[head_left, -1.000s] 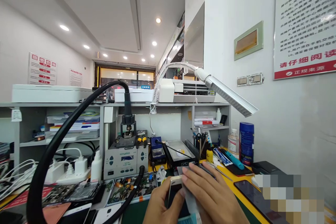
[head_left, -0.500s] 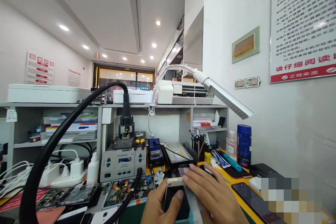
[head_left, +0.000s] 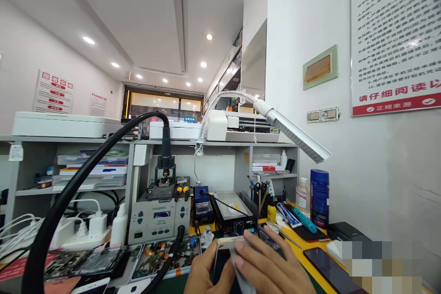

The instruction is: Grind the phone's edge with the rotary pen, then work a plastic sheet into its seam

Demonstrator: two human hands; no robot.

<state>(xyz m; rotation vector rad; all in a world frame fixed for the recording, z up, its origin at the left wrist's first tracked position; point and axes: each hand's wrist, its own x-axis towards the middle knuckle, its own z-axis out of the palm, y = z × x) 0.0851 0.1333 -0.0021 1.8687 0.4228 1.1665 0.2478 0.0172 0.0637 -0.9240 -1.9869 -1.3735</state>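
Note:
Low in the middle of the head view, a smartphone with a dark screen and a pale frame is tilted up in front of me. My left hand is closed round its left side, thumb across the front. My right hand covers the phone's right part, its fingers laid across a thin whitish, see-through sheet on the screen. The right thumb and the phone's lower end are hidden, so whether the sheet sticks to the glass I cannot tell.
A tray of small phone parts lies left of the hands, crossed by a black hose. Behind stand a hot-air station and a flat heating plate. Another dark phone lies at the right. A lamp hangs above.
My right fingers have shifted slightly left and down over the phone, with the sheet now covering more of the screen. The camera view has tipped up a little.

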